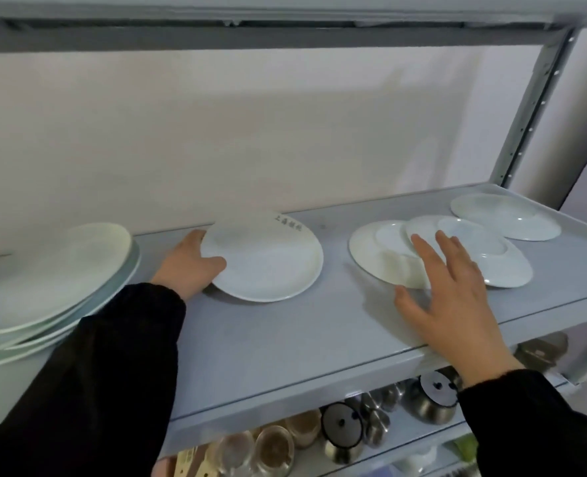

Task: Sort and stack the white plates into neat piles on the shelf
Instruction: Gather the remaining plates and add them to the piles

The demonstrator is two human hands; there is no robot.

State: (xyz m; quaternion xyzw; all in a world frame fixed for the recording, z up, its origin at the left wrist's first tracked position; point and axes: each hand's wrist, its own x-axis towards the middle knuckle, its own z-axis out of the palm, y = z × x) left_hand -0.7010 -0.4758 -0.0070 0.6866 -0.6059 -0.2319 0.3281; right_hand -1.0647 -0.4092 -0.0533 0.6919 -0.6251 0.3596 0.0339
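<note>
Head view: a grey shelf [285, 332] carries white plates in several spots. At far left sits a pile [51, 277] of large plates, unevenly stacked. The left hand [188, 263] grips the left rim of a lettered plate [264, 261] near the shelf's middle, thumb on top and fingers under the edge, lifting that side slightly. To its right lie two overlapping plates: a cream plate [378, 256] and a pale plate [474, 249] resting partly on it. The right hand [450, 290] is spread open with fingers apart, holding nothing, its fingertips over these two. A far plate [505, 216] lies alone by the rear right post [533, 108]. Below, metal pots [426, 401] and jars [271, 452] fill a lower shelf.
</note>
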